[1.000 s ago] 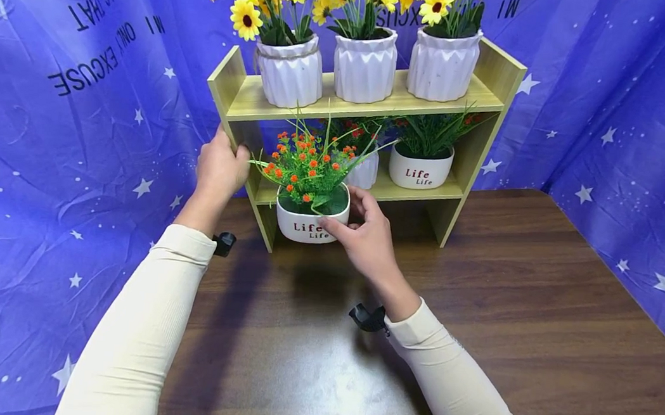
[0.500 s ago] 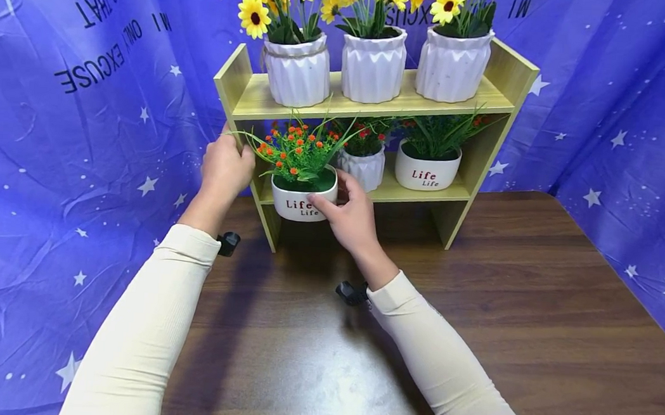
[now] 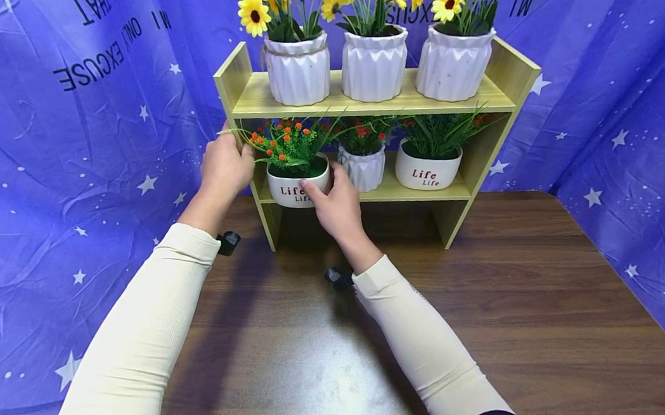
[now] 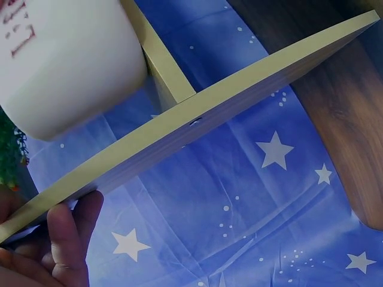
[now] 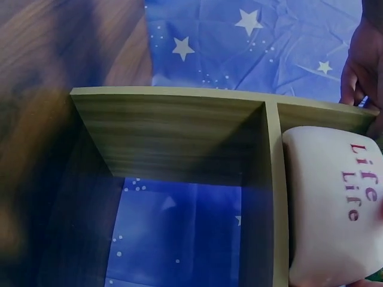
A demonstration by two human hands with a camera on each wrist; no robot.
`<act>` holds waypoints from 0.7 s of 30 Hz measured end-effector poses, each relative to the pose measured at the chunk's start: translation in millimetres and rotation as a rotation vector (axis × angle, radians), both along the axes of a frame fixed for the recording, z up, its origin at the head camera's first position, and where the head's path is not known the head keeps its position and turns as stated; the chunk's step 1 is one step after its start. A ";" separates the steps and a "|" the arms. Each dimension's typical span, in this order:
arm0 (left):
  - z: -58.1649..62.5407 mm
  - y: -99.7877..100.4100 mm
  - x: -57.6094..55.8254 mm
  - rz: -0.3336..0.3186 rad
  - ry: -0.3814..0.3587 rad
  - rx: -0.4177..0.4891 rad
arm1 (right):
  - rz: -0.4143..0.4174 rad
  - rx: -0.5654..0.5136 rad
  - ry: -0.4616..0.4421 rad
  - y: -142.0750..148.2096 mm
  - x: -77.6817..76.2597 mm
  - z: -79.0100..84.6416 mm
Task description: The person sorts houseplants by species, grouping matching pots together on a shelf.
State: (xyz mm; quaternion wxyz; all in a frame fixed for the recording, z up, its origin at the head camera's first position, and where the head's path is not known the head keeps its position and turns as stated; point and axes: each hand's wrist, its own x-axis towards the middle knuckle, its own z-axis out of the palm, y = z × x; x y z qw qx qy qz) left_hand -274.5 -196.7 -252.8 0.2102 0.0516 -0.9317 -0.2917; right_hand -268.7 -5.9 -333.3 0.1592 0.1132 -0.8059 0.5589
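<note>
My right hand (image 3: 338,205) holds a white oval flowerpot (image 3: 297,189) by its right side, thumb on the front below the rim. Orange flowers and long green blades grow from it, and red "Life" lettering marks its front. The pot is at the left front of the lower shelf; in the right wrist view the flowerpot (image 5: 335,209) is close against the shelf board (image 5: 276,197). Whether it rests there I cannot tell. My left hand (image 3: 224,166) grips the left side panel of the wooden shelf rack (image 3: 373,108); in the left wrist view its fingers (image 4: 66,239) wrap the panel's edge.
A white ribbed pot (image 3: 363,169) with red flowers and another "Life" pot (image 3: 428,169) stand on the lower shelf. Three white pots of yellow flowers line the top, including the middle ribbed pot (image 3: 373,67). A brown table (image 3: 476,292) and blue star curtain (image 3: 52,216) surround the rack.
My right hand has carried the flowerpot leftward and back, from in front of the rack to the lower shelf's left end. My left hand keeps its grip on the side panel.
</note>
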 end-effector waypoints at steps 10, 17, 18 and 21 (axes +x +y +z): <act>-1.9 2.4 -0.4 -0.006 0.006 0.012 | -0.013 0.071 -0.028 -6.2 -15.7 8.7; -14.1 1.7 0.5 -0.009 0.042 0.009 | 0.004 0.036 -0.063 -4.5 -20.4 3.8; -19.2 1.4 1.4 -0.021 0.052 0.019 | 0.010 0.026 -0.068 -3.0 -19.4 2.7; -42.9 -0.3 11.4 -0.076 0.040 0.083 | 0.034 -0.036 -0.073 4.5 -9.3 -1.5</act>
